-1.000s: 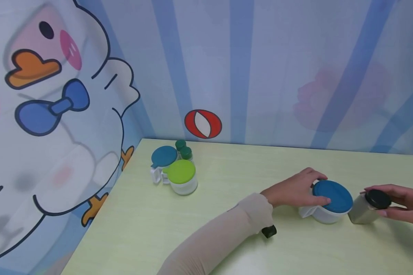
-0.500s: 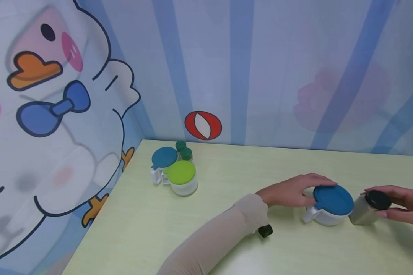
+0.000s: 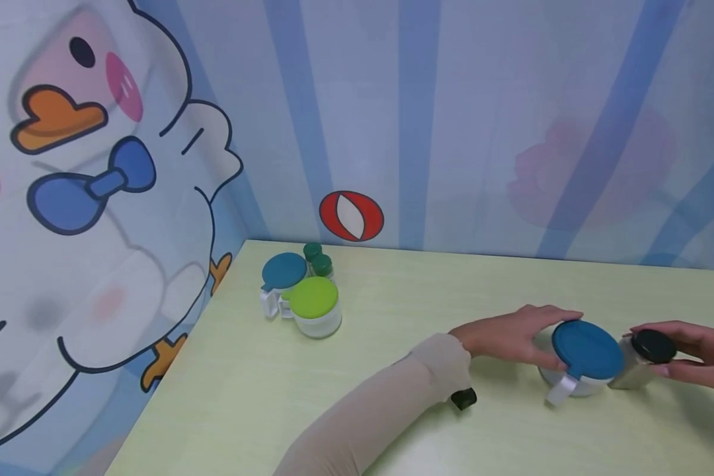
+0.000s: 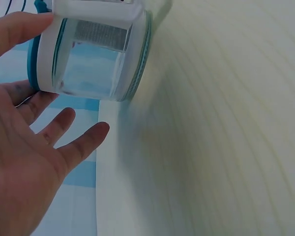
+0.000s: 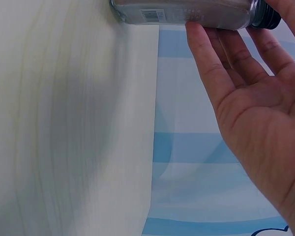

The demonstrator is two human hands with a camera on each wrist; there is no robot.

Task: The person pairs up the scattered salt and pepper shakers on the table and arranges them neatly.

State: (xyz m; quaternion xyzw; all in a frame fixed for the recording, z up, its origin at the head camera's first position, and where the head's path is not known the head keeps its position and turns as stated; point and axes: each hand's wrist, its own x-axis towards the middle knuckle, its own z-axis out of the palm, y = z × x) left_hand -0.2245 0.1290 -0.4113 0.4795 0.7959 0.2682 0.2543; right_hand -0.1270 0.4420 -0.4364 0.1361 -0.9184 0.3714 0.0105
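At the right of the table, my left hand (image 3: 514,335) holds a clear seasoning jar (image 4: 88,61) with a blue lid (image 3: 589,349) and a white handle (image 3: 562,390). The thumb (image 4: 24,29) lies at the white rim just below the lid, and two lower fingers are spread off the jar. Beside it on the right, my right hand (image 3: 699,354) holds a square spice bottle (image 5: 187,12) by its upper part, between thumb and fingers. The bottle has a black cap (image 3: 653,346) and greyish contents. Both containers stand on the table, very close together; whether they touch cannot be told.
On the table's (image 3: 393,317) back left stand a green-lidded jar (image 3: 314,297), another blue-lidded jar (image 3: 283,271), and two small green-capped bottles (image 3: 322,265). A printed fabric backdrop (image 3: 470,132) rises behind the table. My left sleeve (image 3: 381,410) crosses the front.
The blue-lidded jar has moved slightly right, closer to the spice bottle, and turned so its handle points toward the front. My left fingers have shifted their hold on it. The right hand stays put.
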